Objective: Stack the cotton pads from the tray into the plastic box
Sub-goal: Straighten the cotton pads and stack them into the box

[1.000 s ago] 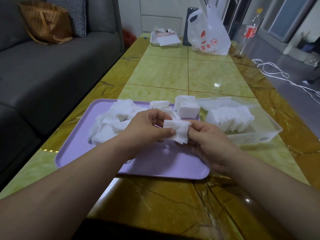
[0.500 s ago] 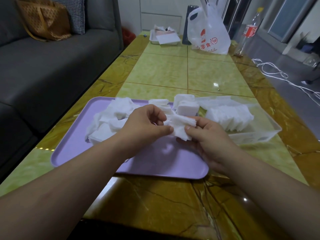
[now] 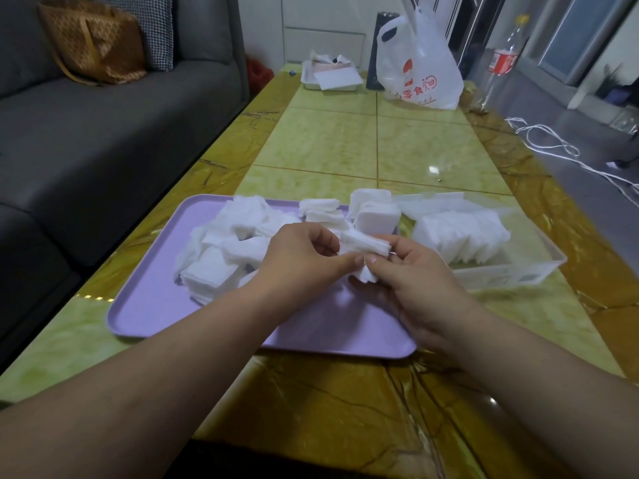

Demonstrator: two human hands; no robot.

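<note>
While the left hand (image 3: 301, 257) and right hand (image 3: 415, 281) pinch a small pad stack (image 3: 363, 244) over the tray (image 3: 155, 305), loose pads (image 3: 224, 243) heap at its ten o'clock. The plastic box (image 3: 518, 275) — part filled — sits at the tray's two o'clock.

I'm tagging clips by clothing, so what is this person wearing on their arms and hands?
Nothing visible. The left hand and right hand are bare: no gloves, rings or watch. The left forearm and right forearm are uncovered to the frame edge, no sleeve or cuff showing. The thumbnails look short and unpainted.
</note>
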